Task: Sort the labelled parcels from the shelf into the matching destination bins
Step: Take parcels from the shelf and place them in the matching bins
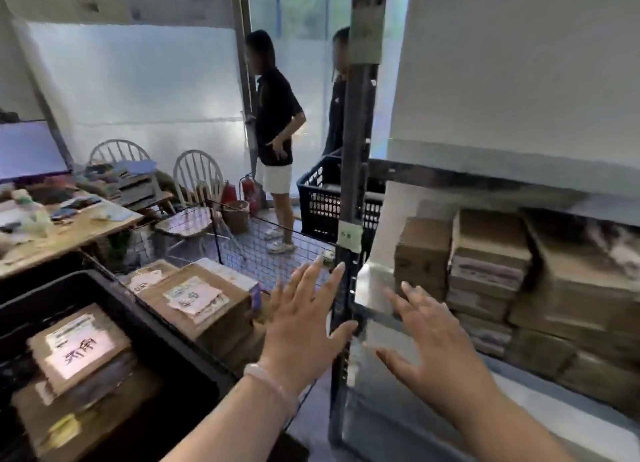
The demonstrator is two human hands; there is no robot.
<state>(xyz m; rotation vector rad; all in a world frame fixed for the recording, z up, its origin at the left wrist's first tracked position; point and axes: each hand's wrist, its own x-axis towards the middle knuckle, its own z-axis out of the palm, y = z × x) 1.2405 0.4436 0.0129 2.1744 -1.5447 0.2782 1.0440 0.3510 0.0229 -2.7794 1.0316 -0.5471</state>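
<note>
Both empty, fingers splayed, the left hand (304, 323) and right hand (436, 354) reach from lower centre toward stacked cardboard parcels (491, 271) on the shelf (377, 288) at right, apparently between picks, labelled bins (166, 344) waiting lower left.

Cluttered wooden desk (104, 224) at left with a lit monitor (29, 150) on it. Two white spindle-back chairs (198, 174) behind. Two red fire extinguishers (250, 191) on floor beside a brown bucket (236, 215). Two people (277, 122) stand by the translucent plastic sheeting (138, 91).
</note>
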